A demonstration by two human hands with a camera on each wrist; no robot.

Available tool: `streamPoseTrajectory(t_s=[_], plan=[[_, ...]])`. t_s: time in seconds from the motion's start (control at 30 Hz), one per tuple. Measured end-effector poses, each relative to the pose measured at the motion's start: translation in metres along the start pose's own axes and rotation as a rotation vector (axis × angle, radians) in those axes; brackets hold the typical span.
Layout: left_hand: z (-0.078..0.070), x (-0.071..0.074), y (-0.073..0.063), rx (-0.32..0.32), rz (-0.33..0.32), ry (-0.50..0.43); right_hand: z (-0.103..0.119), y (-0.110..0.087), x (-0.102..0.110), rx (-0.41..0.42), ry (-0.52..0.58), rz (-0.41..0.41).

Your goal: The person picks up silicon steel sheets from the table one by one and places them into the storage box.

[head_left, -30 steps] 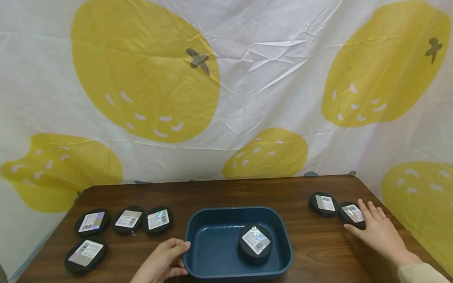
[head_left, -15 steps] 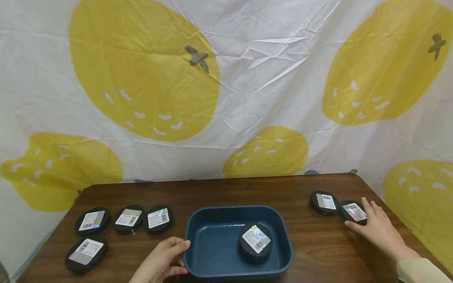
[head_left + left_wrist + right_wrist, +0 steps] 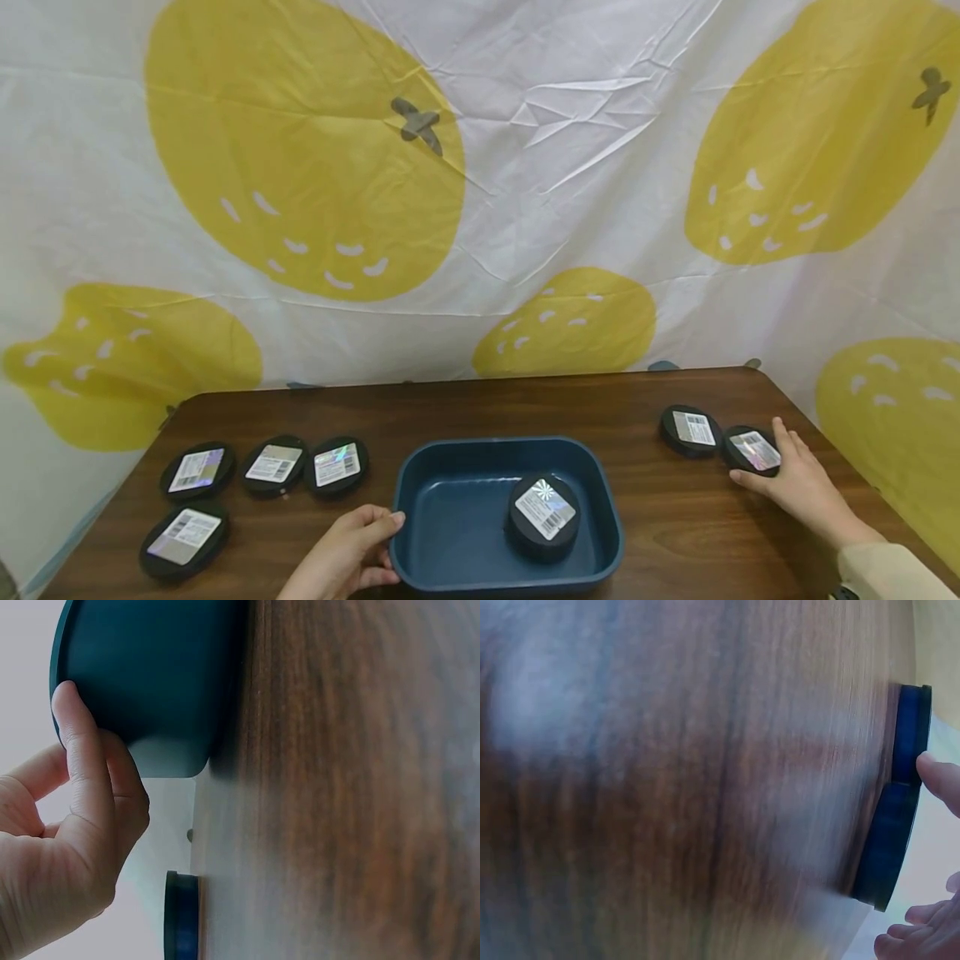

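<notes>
My left hand point(image 3: 345, 554) pinches the left rim of a dark blue rectangular tub point(image 3: 450, 533), thumb on top and fingers beneath. The left wrist view shows the grip on the tub's edge point(image 3: 56, 667). Inside the tub, toward its right, sits a flat round black container point(image 3: 542, 517) with a white label. At the far right, my right hand point(image 3: 806, 483) is spread around another such container point(image 3: 752, 451), thumb at its near side. In the right wrist view, the thumb point(image 3: 939, 780) meets the edge, while the other fingertips point(image 3: 904, 937) appear slightly apart from it.
One more black container point(image 3: 692, 431) lies beside the right hand's one. Several like it, among them this container point(image 3: 336, 467) and this front one point(image 3: 183, 542), lie on the left of the brown wooden table point(image 3: 480, 408). A lemon-print cloth point(image 3: 570, 208) hangs behind.
My right hand's fingers have drawn slightly in around the right container's far side; the container stays about in place. The left hand and tub have not moved.
</notes>
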State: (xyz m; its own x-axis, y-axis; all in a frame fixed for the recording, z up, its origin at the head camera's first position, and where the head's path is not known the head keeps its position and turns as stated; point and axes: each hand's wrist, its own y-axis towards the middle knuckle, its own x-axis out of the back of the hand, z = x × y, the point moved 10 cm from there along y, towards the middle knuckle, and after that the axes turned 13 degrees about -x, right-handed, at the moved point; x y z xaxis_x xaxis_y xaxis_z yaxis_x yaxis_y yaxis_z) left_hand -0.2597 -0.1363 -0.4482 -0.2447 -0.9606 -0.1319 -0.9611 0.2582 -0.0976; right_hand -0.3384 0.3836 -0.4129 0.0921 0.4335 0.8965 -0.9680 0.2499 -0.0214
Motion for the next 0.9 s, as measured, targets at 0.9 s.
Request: streamPoseTrajectory(t_s=[0.9], plan=[[0.002, 0.001, 0.0, 0.003, 0.005, 0.013, -0.011, 0.016, -0.011, -0.078, 0.072, 0.05]])
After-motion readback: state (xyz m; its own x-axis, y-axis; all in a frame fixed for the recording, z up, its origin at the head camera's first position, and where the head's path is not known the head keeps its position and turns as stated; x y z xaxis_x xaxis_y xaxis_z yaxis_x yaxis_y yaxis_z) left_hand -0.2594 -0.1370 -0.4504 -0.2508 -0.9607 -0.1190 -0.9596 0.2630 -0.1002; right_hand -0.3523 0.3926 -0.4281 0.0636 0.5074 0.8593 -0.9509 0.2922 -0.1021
